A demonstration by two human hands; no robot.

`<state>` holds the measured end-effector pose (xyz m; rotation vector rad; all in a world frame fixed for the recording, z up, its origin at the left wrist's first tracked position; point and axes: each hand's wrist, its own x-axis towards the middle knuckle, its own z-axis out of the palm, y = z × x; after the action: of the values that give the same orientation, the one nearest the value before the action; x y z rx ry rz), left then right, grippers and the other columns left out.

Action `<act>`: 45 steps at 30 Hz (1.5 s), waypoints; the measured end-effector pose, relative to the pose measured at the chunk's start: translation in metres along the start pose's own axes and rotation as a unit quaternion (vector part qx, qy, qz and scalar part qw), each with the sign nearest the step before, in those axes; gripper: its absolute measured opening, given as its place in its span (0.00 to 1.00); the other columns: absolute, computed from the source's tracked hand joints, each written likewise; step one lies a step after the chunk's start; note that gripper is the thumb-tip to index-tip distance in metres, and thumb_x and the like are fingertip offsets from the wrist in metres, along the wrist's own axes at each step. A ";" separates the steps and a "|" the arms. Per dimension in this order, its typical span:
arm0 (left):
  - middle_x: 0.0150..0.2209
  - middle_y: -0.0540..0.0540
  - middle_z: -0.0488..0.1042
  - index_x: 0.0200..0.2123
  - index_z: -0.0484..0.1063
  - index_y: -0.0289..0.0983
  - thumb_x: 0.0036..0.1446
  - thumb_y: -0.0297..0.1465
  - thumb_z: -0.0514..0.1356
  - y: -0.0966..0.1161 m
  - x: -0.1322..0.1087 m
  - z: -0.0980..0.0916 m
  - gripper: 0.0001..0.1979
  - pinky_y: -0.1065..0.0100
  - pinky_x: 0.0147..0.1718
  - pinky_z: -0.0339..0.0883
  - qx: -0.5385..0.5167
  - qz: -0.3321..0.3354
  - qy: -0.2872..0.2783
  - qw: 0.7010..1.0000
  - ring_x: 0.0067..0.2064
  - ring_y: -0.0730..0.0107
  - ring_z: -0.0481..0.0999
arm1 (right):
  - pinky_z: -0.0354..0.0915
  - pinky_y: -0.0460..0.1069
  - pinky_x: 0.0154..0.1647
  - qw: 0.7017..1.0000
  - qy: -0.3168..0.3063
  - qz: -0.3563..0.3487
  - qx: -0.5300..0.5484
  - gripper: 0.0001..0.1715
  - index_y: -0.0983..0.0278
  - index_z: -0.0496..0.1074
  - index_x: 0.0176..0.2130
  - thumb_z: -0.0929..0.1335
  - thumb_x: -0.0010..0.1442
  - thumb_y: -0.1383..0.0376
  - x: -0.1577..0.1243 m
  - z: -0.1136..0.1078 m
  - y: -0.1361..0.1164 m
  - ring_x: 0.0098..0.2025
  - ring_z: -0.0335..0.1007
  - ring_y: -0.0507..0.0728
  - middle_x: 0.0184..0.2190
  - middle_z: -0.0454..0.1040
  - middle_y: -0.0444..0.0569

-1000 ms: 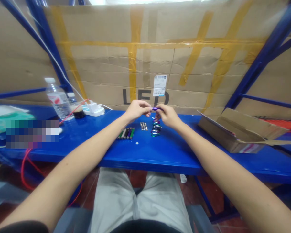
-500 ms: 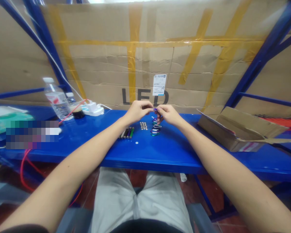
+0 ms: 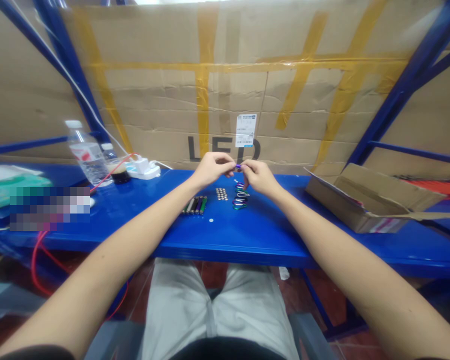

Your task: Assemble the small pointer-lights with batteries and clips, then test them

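A small purple tube (image 3: 238, 166) is held above the blue table between both my hands. My left hand (image 3: 214, 169) pinches its left end with thumb and forefinger. From the other side, the fingers of my right hand (image 3: 259, 177) are closed on the right end. Most of the tube is hidden by fingertips. Below the right hand lies a column of coloured carabiners (image 3: 240, 204) in green, purple and silver. Small round silver button cells (image 3: 221, 194) sit in rows to their left. Near my left wrist, several slim tubes (image 3: 195, 205) in black, silver, purple and green lie side by side.
An open cardboard box (image 3: 356, 202) stands at the right. A white power strip (image 3: 144, 171), a dark-liquid bottle (image 3: 119, 170) and a water bottle (image 3: 87, 155) are at the back left. A large cardboard panel (image 3: 165, 105) rises behind the blue table (image 3: 240, 245). A white dot (image 3: 211, 220) lies near the front.
Both hands keep hold of the purple tube, with slight finger shifts. More of the tube shows between the fingertips now. The things on the table have not moved.
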<state>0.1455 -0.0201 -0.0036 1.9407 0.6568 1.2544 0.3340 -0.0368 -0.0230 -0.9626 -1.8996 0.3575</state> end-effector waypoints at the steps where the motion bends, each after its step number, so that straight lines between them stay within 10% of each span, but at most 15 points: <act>1: 0.26 0.45 0.78 0.31 0.77 0.30 0.54 0.30 0.66 0.000 0.000 -0.001 0.07 0.69 0.31 0.73 0.007 0.004 -0.003 1.000 0.27 0.73 0.77 | 0.65 0.50 0.27 1.000 -0.004 0.006 0.006 0.14 0.63 0.69 0.30 0.63 0.65 0.60 0.000 0.000 0.000 0.18 0.69 0.55 0.14 0.68 0.42; 11: 0.29 0.45 0.79 0.33 0.78 0.32 0.54 0.29 0.64 -0.005 0.000 -0.003 0.05 0.69 0.35 0.70 0.088 0.070 -0.027 0.993 0.31 0.71 0.77 | 0.62 0.48 0.15 0.964 -0.076 0.113 0.228 0.24 0.63 0.68 0.29 0.69 0.60 0.46 0.000 0.000 0.002 0.13 0.58 0.51 0.12 0.57 0.37; 24: 0.33 0.47 0.79 0.33 0.78 0.36 0.53 0.25 0.64 -0.007 0.000 -0.004 0.03 0.67 0.40 0.68 0.201 0.140 -0.035 0.969 0.37 0.70 0.76 | 0.59 0.47 0.12 0.899 -0.139 0.227 0.349 0.16 0.66 0.69 0.31 0.69 0.63 0.56 0.000 -0.006 0.003 0.13 0.50 0.48 0.14 0.53 0.36; 45: 0.31 0.44 0.81 0.33 0.81 0.31 0.47 0.25 0.67 -0.006 0.004 -0.001 0.07 0.64 0.39 0.74 0.014 0.061 0.025 0.998 0.33 0.68 0.79 | 0.69 0.50 0.20 0.888 -0.134 0.219 0.382 0.14 0.66 0.69 0.32 0.68 0.64 0.58 0.001 -0.004 -0.008 0.18 0.59 0.51 0.16 0.58 0.39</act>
<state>0.1463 -0.0134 -0.0064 2.0039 0.5927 1.3796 0.3331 -0.0414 -0.0159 -0.7946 -1.5202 1.4487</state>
